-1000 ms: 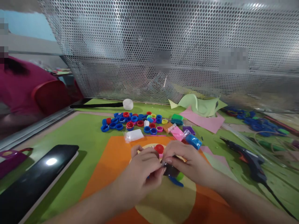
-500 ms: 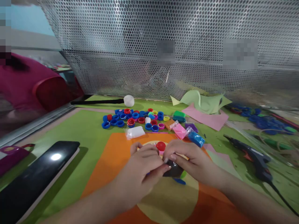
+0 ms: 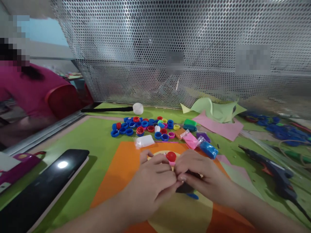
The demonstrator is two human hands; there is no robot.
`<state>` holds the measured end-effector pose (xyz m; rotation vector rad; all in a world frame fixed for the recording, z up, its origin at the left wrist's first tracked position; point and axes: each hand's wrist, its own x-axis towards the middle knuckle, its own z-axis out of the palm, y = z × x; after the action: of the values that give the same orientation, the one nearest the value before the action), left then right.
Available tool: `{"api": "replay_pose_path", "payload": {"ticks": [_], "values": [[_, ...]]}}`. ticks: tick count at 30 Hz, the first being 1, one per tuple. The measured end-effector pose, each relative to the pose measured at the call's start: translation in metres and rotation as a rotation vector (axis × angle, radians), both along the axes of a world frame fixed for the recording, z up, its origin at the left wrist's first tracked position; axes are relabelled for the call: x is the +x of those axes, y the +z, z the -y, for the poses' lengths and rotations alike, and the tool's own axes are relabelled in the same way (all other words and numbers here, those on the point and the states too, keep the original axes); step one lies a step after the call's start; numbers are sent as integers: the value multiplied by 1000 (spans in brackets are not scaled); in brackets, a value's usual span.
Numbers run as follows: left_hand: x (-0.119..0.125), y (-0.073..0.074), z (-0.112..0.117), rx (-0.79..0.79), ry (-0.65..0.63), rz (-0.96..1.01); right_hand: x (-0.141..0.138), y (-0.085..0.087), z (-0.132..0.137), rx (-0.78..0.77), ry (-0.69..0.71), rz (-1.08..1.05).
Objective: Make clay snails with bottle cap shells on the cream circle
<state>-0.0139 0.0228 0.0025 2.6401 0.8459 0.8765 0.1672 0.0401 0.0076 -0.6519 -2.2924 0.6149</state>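
Over a yellow paper circle (image 3: 182, 215) on an orange sheet (image 3: 110, 176), my two hands meet at a small black packet (image 3: 184, 188). My left hand (image 3: 155, 181) pinches its left edge between thumb and fingers. My right hand (image 3: 201, 171) has its curled fingers and thumb on the packet's top edge, hiding much of it. Just beyond the fingertips, a red cap (image 3: 171, 156) rests on the circle with something pink under it. A flat blue piece (image 3: 193, 196) shows below the packet.
Several coloured bottle caps (image 3: 144, 124) lie behind the sheet, beside a white packet (image 3: 145, 141) and pink and blue packets (image 3: 209, 149). A glue gun (image 3: 272, 168) lies right, a black desk lamp (image 3: 48, 187) left. Cut paper (image 3: 216, 110) sits before a perforated metal panel (image 3: 150, 48). A person in pink sits left.
The camera view has shifted slightly, so everything appears lower and further right. My right fingers now cover more of the black packet's top. Both hands stay together on it.
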Motion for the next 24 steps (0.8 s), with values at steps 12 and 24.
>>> {"api": "replay_pose_path", "payload": {"ticks": [12,24], "values": [[-66,-14,-73,113,497,-432,36,-14,-34,103,-696,274],[-64,-1,-68,35,487,-477,35,-37,-45,534,-801,399]]}}
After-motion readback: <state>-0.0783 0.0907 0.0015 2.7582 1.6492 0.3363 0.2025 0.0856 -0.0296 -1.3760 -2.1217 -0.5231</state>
